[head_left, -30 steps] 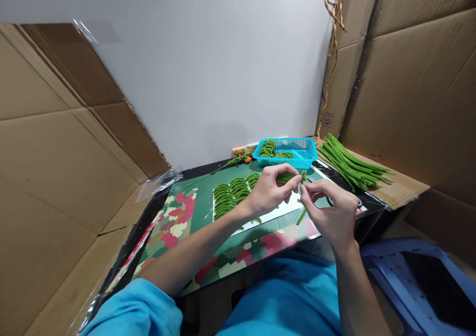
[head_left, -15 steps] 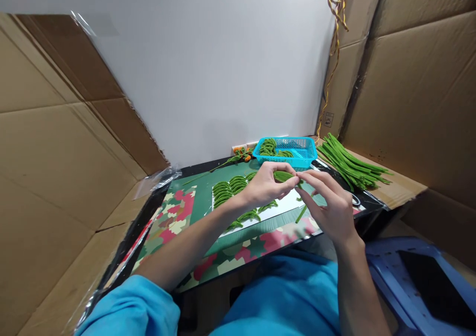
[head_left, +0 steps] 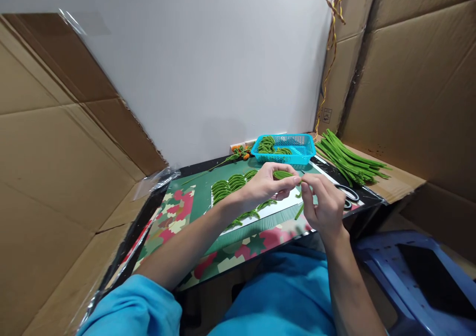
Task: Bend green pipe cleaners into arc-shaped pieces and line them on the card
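Note:
My left hand (head_left: 270, 183) is closed around a green pipe-cleaner leaf (head_left: 281, 175), which shows in the gap between thumb and index finger. At the leaf's right end, the thumb and fingers of my right hand (head_left: 324, 201) are pinched together against my left fingertips. What exactly sits in that pinch is mostly covered, but it is at the leaf's end. A short green pipe-cleaner piece (head_left: 299, 212) slants below, between the hands. Under my left forearm and hand, rows of curved green pipe-cleaner pieces (head_left: 222, 190) lie on a white sheet (head_left: 275, 208).
Behind my hands stands a blue basket (head_left: 311, 150) with green pieces inside. A bundle of long pipe cleaners (head_left: 347, 160) lies right, near scissors (head_left: 349, 193). An orange-tipped flower stem (head_left: 243, 152) lies at the back of the green mat (head_left: 201, 212). A blue stool (head_left: 386, 256) stands lower right.
My right hand's fingers have curled in from a more spread pose to a tight pinch at the leaf's end. The left hand keeps its hold. The view has shifted slightly, showing more of the scissors.

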Available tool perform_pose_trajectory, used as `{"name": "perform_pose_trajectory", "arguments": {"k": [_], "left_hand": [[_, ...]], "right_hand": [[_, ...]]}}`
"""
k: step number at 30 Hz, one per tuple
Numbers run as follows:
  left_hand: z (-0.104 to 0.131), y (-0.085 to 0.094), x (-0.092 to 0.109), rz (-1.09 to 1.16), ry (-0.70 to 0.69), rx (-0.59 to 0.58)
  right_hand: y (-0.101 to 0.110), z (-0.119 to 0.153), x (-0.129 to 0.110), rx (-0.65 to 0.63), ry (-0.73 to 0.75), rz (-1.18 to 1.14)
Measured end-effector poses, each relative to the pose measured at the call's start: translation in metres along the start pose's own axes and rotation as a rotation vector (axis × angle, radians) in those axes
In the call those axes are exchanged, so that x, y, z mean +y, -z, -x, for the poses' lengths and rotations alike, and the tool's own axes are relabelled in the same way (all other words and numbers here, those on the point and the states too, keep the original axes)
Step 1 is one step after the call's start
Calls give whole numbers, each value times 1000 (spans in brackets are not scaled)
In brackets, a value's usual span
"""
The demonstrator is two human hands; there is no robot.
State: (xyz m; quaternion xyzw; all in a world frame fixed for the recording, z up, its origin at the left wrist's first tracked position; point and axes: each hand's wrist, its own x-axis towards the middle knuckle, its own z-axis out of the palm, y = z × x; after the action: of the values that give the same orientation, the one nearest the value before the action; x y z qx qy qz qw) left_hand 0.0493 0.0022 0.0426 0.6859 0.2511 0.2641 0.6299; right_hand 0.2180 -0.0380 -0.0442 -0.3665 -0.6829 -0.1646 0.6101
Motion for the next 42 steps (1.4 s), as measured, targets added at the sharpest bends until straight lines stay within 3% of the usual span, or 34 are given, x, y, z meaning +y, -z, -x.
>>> {"name": "perform_pose_trajectory", "arguments": {"k": [8,11,15,18,20,25,33,38,42], "left_hand": [[4,-5,10,3,61,-32],[5,-7,12,33,53,-50],[6,-6,14,4,5,-27],[6,-4,14,-6,-27,-16],[7,-3,15,-14,-30,-24],[6,-1,16,-10,18,-28],[4,2,15,60,83,-55],[6,7,17,45,130,-139],[8,2,17,-40,61,-122]], "right_hand": [[-3,4,-5,28,-100,-188],[-9,5,-13,82,-319,-419],[-13,-4,-27,105,-747,-1029],[-5,-16,-30,-36,-998,-1401],[2,-20,-27,-141,-1070,-1499],[12,-17,-14,-236,-907,-1280],[24,-16,-16,-198,-448,-495],[30,-19,-11,-228,-272,-451],[26,-14,-10,-219,-414,-596]]}}
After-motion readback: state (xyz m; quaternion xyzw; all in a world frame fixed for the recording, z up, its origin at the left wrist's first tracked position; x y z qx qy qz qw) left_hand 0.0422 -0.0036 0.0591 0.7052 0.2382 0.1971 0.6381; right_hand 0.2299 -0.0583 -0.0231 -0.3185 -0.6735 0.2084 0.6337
